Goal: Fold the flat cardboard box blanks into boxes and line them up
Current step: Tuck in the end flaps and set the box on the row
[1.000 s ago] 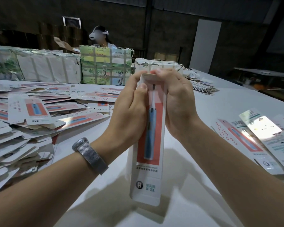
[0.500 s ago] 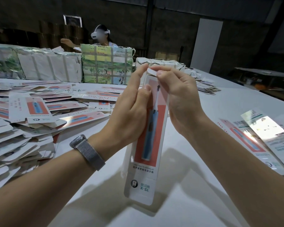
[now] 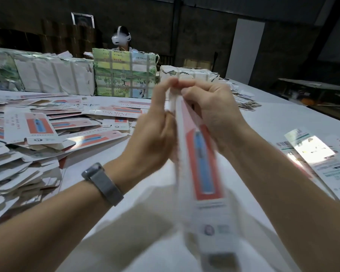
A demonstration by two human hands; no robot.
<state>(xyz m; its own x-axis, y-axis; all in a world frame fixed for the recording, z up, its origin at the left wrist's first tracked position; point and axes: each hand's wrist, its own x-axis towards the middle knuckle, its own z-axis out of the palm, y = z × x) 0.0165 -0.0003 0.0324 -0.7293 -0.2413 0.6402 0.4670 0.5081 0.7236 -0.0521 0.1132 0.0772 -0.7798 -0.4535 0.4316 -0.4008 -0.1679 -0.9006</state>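
A long white box with a red panel and a blue toothbrush picture stands on end between my hands, blurred, its lower end tilted to the right. My left hand grips its upper left side, fingertips pinching the top flap. My right hand curls round the upper right side and also pinches at the top end. A big heap of flat blanks covers the white table on the left. A few printed blanks or boxes lie at the right.
Wrapped bundles stand in a row along the far side of the table. A person with a white headset sits behind them. A small stack of flat blanks lies at the back right. The table edge runs along the right.
The box has swung so that its lower end points right and towards me. Both hands have closed tighter on the top end, fingers now meeting over the flap.
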